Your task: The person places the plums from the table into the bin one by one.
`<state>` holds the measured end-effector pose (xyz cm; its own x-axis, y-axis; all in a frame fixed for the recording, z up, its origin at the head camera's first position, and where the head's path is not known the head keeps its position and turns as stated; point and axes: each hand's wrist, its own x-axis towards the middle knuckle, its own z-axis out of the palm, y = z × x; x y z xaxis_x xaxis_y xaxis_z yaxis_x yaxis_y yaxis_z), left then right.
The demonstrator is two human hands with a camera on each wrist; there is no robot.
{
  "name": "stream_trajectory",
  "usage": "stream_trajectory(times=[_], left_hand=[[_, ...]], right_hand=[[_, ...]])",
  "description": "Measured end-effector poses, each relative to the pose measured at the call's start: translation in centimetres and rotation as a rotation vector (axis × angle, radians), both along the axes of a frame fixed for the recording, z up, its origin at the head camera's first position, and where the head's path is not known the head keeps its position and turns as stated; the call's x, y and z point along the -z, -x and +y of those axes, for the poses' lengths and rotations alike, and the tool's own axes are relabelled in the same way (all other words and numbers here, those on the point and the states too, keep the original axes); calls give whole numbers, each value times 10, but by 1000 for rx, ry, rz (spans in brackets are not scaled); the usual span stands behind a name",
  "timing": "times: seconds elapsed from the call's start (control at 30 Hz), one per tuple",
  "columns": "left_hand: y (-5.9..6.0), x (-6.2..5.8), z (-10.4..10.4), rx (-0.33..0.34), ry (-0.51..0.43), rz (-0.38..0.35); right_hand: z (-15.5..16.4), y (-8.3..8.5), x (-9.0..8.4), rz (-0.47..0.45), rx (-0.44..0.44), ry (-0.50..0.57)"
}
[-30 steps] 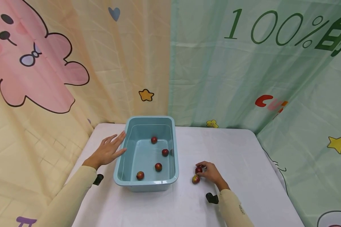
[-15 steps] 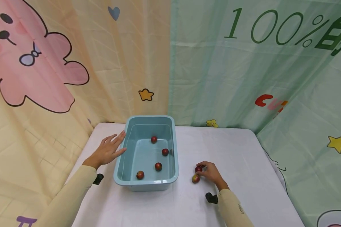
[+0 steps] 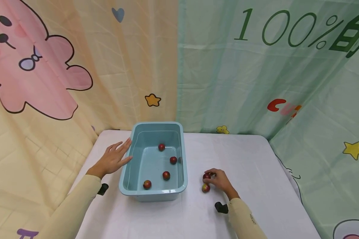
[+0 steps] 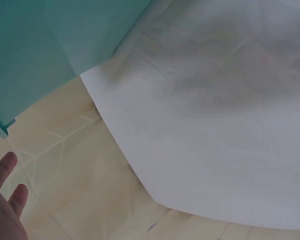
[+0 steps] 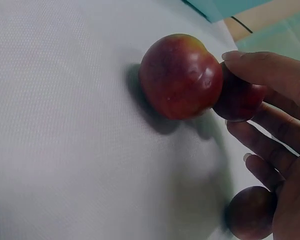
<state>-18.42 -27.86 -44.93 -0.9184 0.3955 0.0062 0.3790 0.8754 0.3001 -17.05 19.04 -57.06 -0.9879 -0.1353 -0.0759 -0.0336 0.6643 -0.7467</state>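
Observation:
A light blue tub (image 3: 128,167) stands on the white table (image 3: 251,166) and holds several small red plums (image 3: 166,175). My left hand (image 3: 119,154) lies flat and open against the tub's left wall, and its fingertips (image 4: 7,192) show beside the teal wall (image 4: 35,50). Right of the tub, my right hand (image 3: 210,176) pinches a dark red plum (image 3: 206,176) (image 5: 238,97) between thumb and fingers. A second plum (image 3: 205,188) (image 5: 180,75) lies loose on the table, touching it. A third plum (image 5: 250,212) sits under the palm.
Cartoon-printed curtains (image 3: 227,83) hang close behind and around the table. The table's rounded left edge (image 4: 140,175) runs near my left hand. Black wrist mounts (image 3: 221,207) sit on both cream sleeves.
My right hand has edged slightly left and away with the plum in its fingers. The left hand and the tub have not moved.

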Motion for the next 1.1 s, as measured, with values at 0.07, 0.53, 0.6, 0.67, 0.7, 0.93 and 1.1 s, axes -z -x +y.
stream_trajectory(times=[0.07,0.53,0.6,0.67,0.7,0.93,1.1], left_hand=[[0,1,0,-1,2,-6],[-1,-2,0,4,4,-3],[-1,-2,0,4,2,-3],[-1,-2,0,6,4,-1],[-1,-1,0,6,5,1],[2,0,-1,5,9,10],[2,0,0,3,12,2]], right_hand=[[-2,1,-1,-2,1,1],[-10,4,-17,10,-23,53],[-13,5,-21,10,-32,63],[-16,6,-24,14,-45,68],[-17,7,-26,15,-51,72],[-26,13,-36,73,-118,68],[-32,17,-47,101,-147,73]])
